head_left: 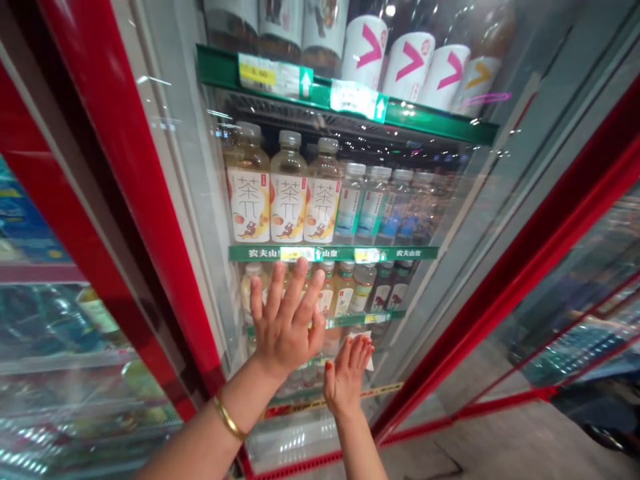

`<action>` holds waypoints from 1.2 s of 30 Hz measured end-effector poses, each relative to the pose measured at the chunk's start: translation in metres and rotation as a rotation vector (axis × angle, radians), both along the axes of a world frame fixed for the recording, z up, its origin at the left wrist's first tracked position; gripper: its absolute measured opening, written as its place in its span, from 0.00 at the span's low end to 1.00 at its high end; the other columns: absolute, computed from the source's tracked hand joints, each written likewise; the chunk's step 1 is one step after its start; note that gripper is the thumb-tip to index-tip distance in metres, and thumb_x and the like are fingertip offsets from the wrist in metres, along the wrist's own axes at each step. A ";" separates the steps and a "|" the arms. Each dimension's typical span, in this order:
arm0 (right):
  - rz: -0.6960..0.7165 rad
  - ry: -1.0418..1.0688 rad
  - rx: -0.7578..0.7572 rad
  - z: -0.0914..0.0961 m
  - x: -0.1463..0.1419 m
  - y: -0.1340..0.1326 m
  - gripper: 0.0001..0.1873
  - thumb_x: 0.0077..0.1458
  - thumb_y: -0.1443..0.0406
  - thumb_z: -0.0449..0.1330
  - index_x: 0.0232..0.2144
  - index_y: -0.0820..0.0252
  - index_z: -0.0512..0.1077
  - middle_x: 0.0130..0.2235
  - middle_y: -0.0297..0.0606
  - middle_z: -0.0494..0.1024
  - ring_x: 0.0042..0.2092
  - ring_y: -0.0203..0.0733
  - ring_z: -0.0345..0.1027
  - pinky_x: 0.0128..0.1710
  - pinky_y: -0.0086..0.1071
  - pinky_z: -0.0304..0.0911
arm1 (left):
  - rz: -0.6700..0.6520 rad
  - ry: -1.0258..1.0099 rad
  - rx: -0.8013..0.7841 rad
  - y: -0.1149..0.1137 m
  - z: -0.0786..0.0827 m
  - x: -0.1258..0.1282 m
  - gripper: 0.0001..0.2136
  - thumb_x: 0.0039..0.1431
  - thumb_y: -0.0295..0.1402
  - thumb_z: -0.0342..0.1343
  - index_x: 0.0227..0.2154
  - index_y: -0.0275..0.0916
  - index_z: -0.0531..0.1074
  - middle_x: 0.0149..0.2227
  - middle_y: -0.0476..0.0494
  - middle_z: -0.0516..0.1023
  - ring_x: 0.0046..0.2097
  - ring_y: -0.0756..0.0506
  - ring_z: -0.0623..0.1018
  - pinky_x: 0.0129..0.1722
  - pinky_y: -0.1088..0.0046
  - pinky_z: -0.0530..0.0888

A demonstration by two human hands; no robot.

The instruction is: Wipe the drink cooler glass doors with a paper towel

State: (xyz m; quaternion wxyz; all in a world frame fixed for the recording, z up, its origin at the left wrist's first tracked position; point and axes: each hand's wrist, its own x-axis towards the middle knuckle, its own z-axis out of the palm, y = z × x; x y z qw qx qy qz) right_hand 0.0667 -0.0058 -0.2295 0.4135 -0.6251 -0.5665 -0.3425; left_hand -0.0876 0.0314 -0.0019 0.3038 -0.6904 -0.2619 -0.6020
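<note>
My left hand (pixel 287 327), with a gold bracelet (pixel 230 419) at its wrist, is open. Its fingers are spread at the glass door of a drinks cooler, in front of a lower shelf of bottles. Whether the palm touches the glass I cannot tell. Lower and to the right, my right hand (pixel 347 377) has its fingers close together over a white tissue (pixel 369 363), held against the door. Most of the tissue is hidden behind the fingers. Tea bottles (pixel 287 207) with white labels stand behind the glass, above my left hand.
Red frames (pixel 145 173) edge the cooler door on the left, with another red frame (pixel 500 293) on the right. Green shelf strips (pixel 420 253) carry price tags. White-labelled bottles (pixel 410 63) stand on the upper shelf. Grey floor (pixel 500 443) shows at lower right.
</note>
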 end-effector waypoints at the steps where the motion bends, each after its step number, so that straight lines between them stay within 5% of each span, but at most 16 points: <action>1: -0.006 0.026 0.008 -0.001 -0.002 0.001 0.42 0.76 0.58 0.45 0.82 0.60 0.32 0.83 0.53 0.26 0.83 0.65 0.18 0.74 0.79 0.42 | -0.005 0.006 -0.006 0.000 0.000 -0.001 0.36 0.66 0.29 0.56 0.77 0.41 0.59 0.80 0.48 0.52 0.82 0.40 0.50 0.83 0.51 0.42; 20: -0.042 0.124 -0.023 -0.004 -0.011 -0.002 0.41 0.78 0.57 0.42 0.81 0.59 0.26 0.82 0.58 0.21 0.83 0.70 0.16 0.72 0.85 0.41 | -0.053 0.030 -0.048 -0.004 0.000 -0.004 0.37 0.67 0.30 0.54 0.78 0.40 0.55 0.79 0.47 0.54 0.82 0.44 0.49 0.84 0.52 0.40; 31: -0.010 0.138 -0.082 -0.005 -0.014 -0.013 0.42 0.78 0.53 0.43 0.81 0.59 0.28 0.82 0.58 0.25 0.83 0.73 0.23 0.71 0.83 0.48 | -0.055 -0.002 -0.021 -0.003 0.001 -0.002 0.36 0.67 0.29 0.54 0.77 0.40 0.58 0.78 0.46 0.58 0.82 0.44 0.53 0.83 0.53 0.42; 36: 0.026 0.048 -0.024 0.027 0.018 -0.012 0.41 0.77 0.55 0.43 0.82 0.58 0.30 0.83 0.54 0.27 0.83 0.69 0.23 0.73 0.83 0.43 | -0.014 -0.002 -0.010 -0.002 -0.001 0.001 0.34 0.67 0.29 0.55 0.76 0.40 0.61 0.77 0.45 0.59 0.81 0.42 0.55 0.83 0.50 0.44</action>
